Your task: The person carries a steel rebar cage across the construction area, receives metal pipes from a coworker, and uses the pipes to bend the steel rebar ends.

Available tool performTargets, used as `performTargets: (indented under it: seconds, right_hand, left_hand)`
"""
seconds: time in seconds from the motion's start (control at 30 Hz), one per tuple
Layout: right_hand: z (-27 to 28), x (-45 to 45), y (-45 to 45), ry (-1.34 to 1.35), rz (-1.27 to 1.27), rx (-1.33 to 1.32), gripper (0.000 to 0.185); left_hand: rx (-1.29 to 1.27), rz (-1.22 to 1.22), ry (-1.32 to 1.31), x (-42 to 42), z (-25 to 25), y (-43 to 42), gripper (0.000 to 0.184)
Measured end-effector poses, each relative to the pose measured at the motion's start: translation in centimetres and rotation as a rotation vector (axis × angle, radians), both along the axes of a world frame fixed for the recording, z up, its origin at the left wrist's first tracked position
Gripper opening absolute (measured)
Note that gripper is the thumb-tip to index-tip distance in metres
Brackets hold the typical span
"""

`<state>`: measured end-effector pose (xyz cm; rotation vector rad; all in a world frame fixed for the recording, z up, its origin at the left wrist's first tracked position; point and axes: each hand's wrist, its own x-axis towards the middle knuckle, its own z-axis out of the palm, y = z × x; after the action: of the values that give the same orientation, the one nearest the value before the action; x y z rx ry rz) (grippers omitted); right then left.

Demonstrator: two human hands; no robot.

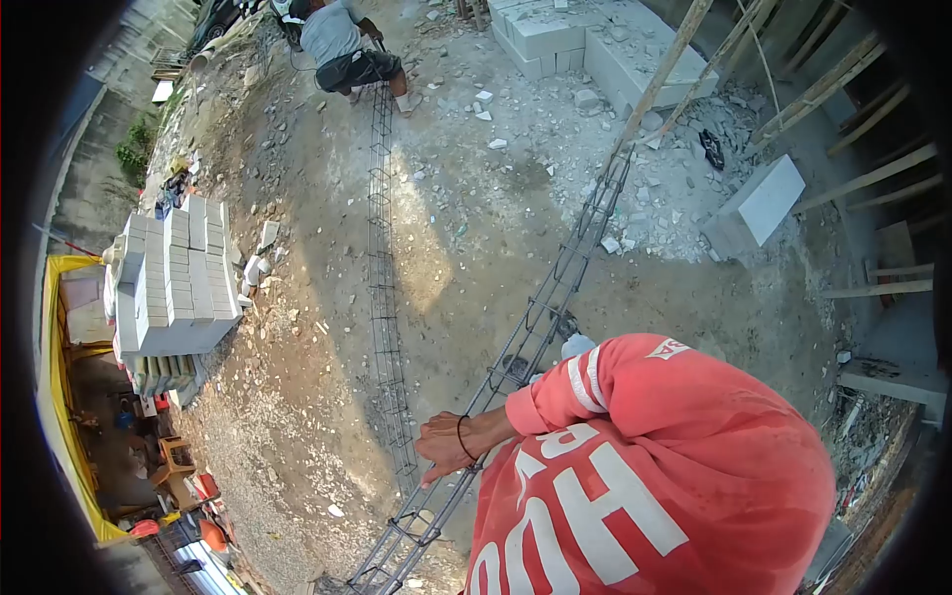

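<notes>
Two rebar cages are the main obstacles: the near one slants past the person's right hand, and the far one runs to its left. Ground between them offers a passage that widens toward the top and pinches at the hand. Fingers could slip through the gaps, but the stirrups cross them repeatedly. A squatting co-worker blocks the far cage's upper end. Right of the near cage, bare ground extends toward a loose white block; leaning poles obstruct the upper right.
</notes>
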<state>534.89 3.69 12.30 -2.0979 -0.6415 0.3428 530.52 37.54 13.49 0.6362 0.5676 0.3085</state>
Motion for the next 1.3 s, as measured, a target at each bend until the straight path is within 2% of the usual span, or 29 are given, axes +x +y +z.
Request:
performTargets:
  seconds: [0.17,0.23,0.53,0.77,1.03,1.17,1.2,1.23,1.27,1.3]
  right_hand:
    - [0.2,0.3,0.9,-0.012,0.018,0.038,0.071]
    - [1.1,0.9,0.4,0.151,0.036,-0.041,0.072]
    - [-0.5,4.8,-3.6,0.135,0.044,-0.088,0.073]
    - [-2.7,11.3,-12.3,0.048,0.096,-0.132,0.071]
    - [-8.2,21.7,-27.9,-0.044,0.087,-0.202,0.070]
    - [-9.0,27.1,-35.4,0.092,0.219,-0.298,0.069]
    - [-10.0,27.9,-36.9,-0.011,0.174,-0.283,0.069]
    - [-10.7,28.8,-38.4,-0.116,0.130,-0.267,0.069]
    - [-10.6,30.0,-39.9,-0.104,0.159,-0.283,0.069]
    - [-10.4,31.2,-41.0,-0.018,0.187,-0.357,0.069]
  left_hand:
    - [-0.010,0.081,0.014,-2.3,-0.6,0.2,0.015]
    - [-0.015,0.129,0.007,-3.3,-0.7,0.3,0.016]
    - [-0.028,0.294,0.010,-3.9,-1.3,-2.0,0.023]
    - [-0.022,0.391,0.040,-0.9,-0.7,-7.2,0.028]
    - [-0.139,0.546,0.053,3.5,-1.6,-19.1,0.035]
    - [-0.313,0.680,0.044,4.5,-4.0,-26.2,0.039]
    - [-0.345,0.717,0.050,5.0,-4.7,-28.3,0.039]
    - [-0.276,0.738,0.078,6.9,-5.0,-31.9,0.024]
    - [-0.206,0.761,0.103,7.7,-5.5,-34.5,0.015]
    - [-0.299,0.595,-0.096,3.8,-12.0,-30.3,0.042]
